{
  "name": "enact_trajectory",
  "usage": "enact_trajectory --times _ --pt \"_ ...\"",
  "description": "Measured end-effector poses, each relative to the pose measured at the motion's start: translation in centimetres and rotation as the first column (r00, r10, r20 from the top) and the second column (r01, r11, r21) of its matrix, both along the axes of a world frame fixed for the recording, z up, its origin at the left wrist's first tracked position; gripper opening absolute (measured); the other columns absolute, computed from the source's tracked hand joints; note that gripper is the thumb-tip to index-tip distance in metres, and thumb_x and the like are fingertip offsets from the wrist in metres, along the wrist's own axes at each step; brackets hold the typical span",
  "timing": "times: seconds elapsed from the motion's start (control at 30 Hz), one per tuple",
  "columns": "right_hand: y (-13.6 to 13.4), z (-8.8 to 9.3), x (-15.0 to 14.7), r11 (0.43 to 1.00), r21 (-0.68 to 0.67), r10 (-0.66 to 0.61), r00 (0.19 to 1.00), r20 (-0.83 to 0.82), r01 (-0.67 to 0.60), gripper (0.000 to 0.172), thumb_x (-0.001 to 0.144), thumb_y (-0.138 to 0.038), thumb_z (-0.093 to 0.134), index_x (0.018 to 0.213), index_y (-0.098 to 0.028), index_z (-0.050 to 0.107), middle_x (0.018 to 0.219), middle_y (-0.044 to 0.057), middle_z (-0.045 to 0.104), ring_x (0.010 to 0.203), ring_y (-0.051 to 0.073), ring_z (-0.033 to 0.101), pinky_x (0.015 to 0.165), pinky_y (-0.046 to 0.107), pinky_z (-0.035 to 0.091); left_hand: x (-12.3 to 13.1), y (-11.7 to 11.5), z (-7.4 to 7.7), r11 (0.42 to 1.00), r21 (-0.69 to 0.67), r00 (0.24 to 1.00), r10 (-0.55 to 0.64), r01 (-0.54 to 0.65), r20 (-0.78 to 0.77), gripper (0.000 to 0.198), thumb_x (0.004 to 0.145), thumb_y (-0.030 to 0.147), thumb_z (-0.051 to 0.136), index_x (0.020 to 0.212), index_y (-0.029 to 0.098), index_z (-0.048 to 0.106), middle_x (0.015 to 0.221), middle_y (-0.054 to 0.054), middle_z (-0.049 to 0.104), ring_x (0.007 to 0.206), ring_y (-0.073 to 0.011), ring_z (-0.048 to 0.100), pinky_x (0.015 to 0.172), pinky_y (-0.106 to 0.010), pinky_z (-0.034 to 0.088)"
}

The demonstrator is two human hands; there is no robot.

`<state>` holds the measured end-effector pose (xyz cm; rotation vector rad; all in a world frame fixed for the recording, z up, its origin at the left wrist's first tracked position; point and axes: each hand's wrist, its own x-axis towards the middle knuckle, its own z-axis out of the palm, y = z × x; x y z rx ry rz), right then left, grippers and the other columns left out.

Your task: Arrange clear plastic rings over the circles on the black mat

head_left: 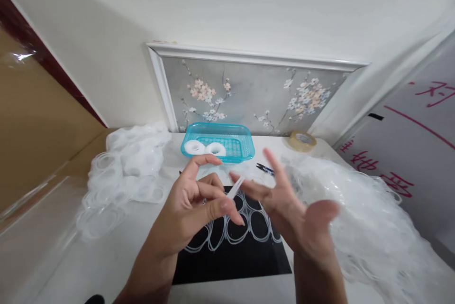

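My left hand (194, 204) is raised over a black mat (231, 259), thumb and fingers pinched on a thin translucent plastic strip (235, 188). My right hand (287, 209) is beside it, fingers spread apart, its fingertips at the strip's upper end; whether it grips the strip is unclear. Clear plastic rings (232, 230) joined together lie on the mat beneath both hands.
A turquoise basket (245, 145) with two white rolls (204, 148) stands at the back. Heaps of clear plastic rings lie at left (121, 176) and right (362, 218). A tape roll (302, 140) and small snips (265, 168) lie behind my hands. Cardboard (31, 152) leans at left.
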<state>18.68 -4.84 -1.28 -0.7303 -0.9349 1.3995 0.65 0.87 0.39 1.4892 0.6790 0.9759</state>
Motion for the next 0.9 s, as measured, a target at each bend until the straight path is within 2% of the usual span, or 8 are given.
enact_trajectory --times 0.07,0.1,0.2,0.37,0.57,0.73,0.9 --pt "0.2 0.5 -0.4 0.996 0.07 -0.043 0.988 -0.15 0.054 0.106 0.058 -0.09 0.04 0.146 -0.04 0.009 0.128 0.009 0.059 0.135 0.033 0.034 0.107 0.065 0.013 -0.3 0.0 0.5 0.999 0.017 0.995 -0.034 0.036 -0.092 0.015 0.076 0.027 0.071 0.065 0.017 0.075 0.104 -0.01 0.06 0.064 -0.0118 0.047 0.073 -0.028 0.05" --pt "0.2 0.8 -0.6 0.995 0.078 -0.05 0.982 -0.184 0.066 0.111 0.055 -0.092 0.04 0.147 -0.038 0.006 0.13 0.011 0.056 0.136 0.035 0.033 0.106 0.066 0.014 -0.5 0.1 0.7 0.998 0.019 0.989 -0.058 0.061 -0.135 0.014 0.076 0.027 0.071 0.067 0.017 0.075 0.11 -0.01 0.058 0.064 -0.0111 0.048 0.071 -0.027 0.05" --pt "0.1 1.5 -0.6 0.998 0.003 -0.054 0.98 -0.192 0.055 0.122 0.047 -0.094 0.042 0.147 -0.034 0.01 0.136 0.014 0.05 0.137 0.037 0.029 0.105 0.066 0.013 -0.8 0.2 1.0 0.993 0.033 0.974 -0.101 0.11 -0.204 0.015 0.078 0.028 0.069 0.07 0.018 0.077 0.115 -0.009 0.053 0.065 -0.0106 0.049 0.069 -0.025 0.05" --pt "0.0 1.5 -0.5 0.998 -0.017 -0.058 0.978 -0.198 0.056 0.118 0.047 -0.091 0.049 0.146 -0.037 0.013 0.137 0.012 0.05 0.139 0.035 0.025 0.105 0.065 0.009 -1.1 0.4 0.9 0.987 0.104 0.972 -0.097 0.122 -0.213 0.016 0.08 0.028 0.067 0.07 0.02 0.077 0.114 -0.008 0.049 0.062 -0.0087 0.049 0.071 -0.026 0.051" --pt "-0.1 1.5 -0.5 1.0 -0.015 -0.03 0.977 -0.211 0.027 0.118 0.048 -0.089 0.052 0.146 -0.036 0.015 0.133 0.012 0.053 0.139 0.035 0.025 0.105 0.064 0.012 -1.3 0.8 0.9 0.983 0.138 0.972 -0.09 0.122 -0.218 0.014 0.079 0.029 0.068 0.071 0.021 0.077 0.11 -0.009 0.055 0.061 -0.0102 0.049 0.068 -0.028 0.052" --pt "-0.4 2.0 -0.4 0.999 -0.042 -0.037 0.978 -0.206 0.029 0.117 0.05 -0.09 0.049 0.146 -0.036 0.012 0.132 0.012 0.054 0.138 0.035 0.026 0.105 0.065 0.013 -1.2 0.9 0.5 0.986 0.102 0.972 -0.106 0.13 -0.209 0.009 0.077 0.025 0.07 0.073 0.021 0.077 0.096 -0.008 0.063 0.062 -0.0129 0.05 0.071 -0.029 0.052" --pt "-0.3 2.0 -0.5 0.997 -0.055 -0.056 0.981 -0.183 0.046 0.12 0.047 -0.09 0.051 0.146 -0.035 0.013 0.133 0.013 0.053 0.139 0.035 0.025 0.105 0.066 0.012 -1.1 0.6 0.6 0.996 0.045 0.987 -0.067 0.074 -0.148 0.006 0.07 0.017 0.074 0.07 0.022 0.077 0.107 -0.007 0.064 0.065 -0.0137 0.053 0.071 -0.027 0.051"
